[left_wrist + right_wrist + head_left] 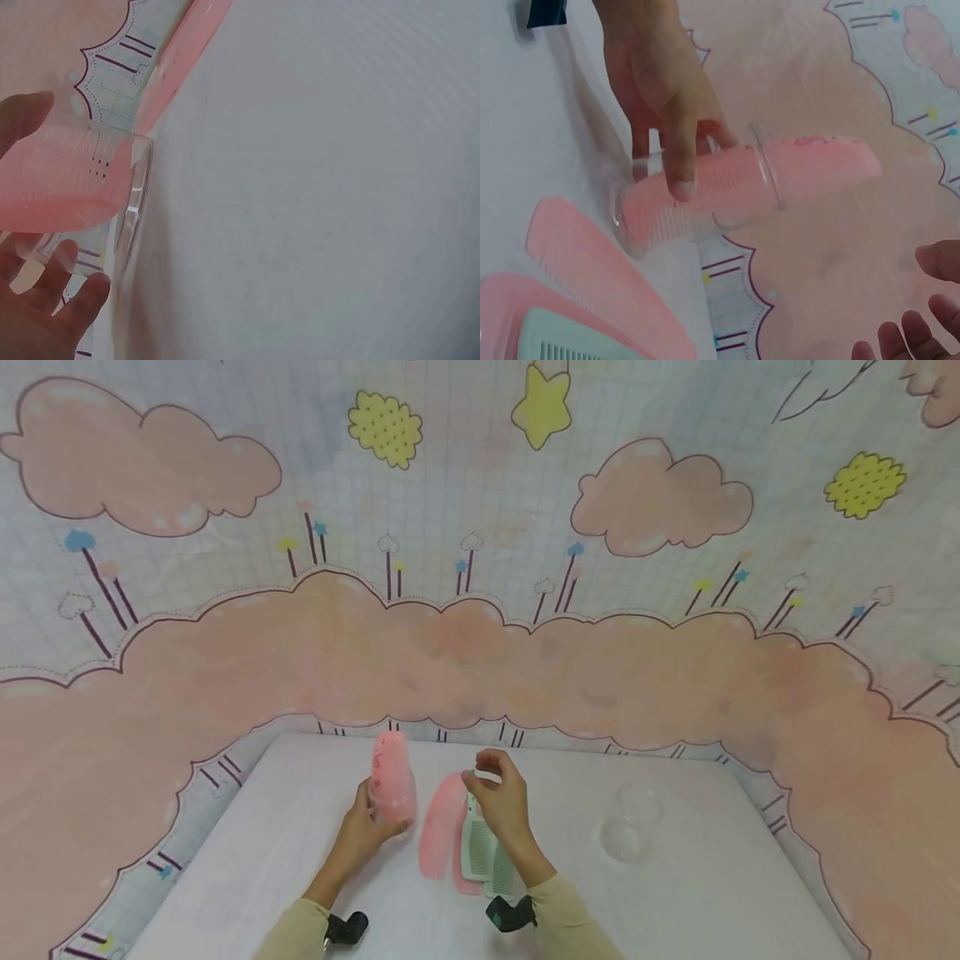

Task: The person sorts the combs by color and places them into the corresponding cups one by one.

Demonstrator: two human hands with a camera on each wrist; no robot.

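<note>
Far left at the smooth white bench point(697, 877), a cream sleeve point(295, 931) and black wrist device point(347, 928), then the left grip point(363, 837), thumb and fingers curled round a clear plastic cup point(402, 810), thin-walled, finely ribbed, with a thicker see-through base; contact between base and bench impossible to tell. Inside the cup, jutting well above its rim, a glossy pink comb point(391, 764), blunt-ended, with reddish marks along one side and fine teeth showing through the plastic. Just to the right, flat on the bench, a loose pink comb point(441, 831), smooth and curved along the back, toothed along the straighter edge. Beside it, a second loose pink comb point(467, 887), largely covered by a mint-green comb point(478, 852) with close-set teeth; overlapping that on its right, another mint-green comb point(501, 872). Over their upper ends, partly blocking the view, the right grip point(504, 797), holding nothing, fingers loosely bent, thumb apart from them in the right wrist view. Further right, well apart, a second clear cup point(630, 822), round and faint against the white. Behind, a lightly wrinkled backdrop point(450, 668) printed with peach clouds and yellow shapes.
</note>
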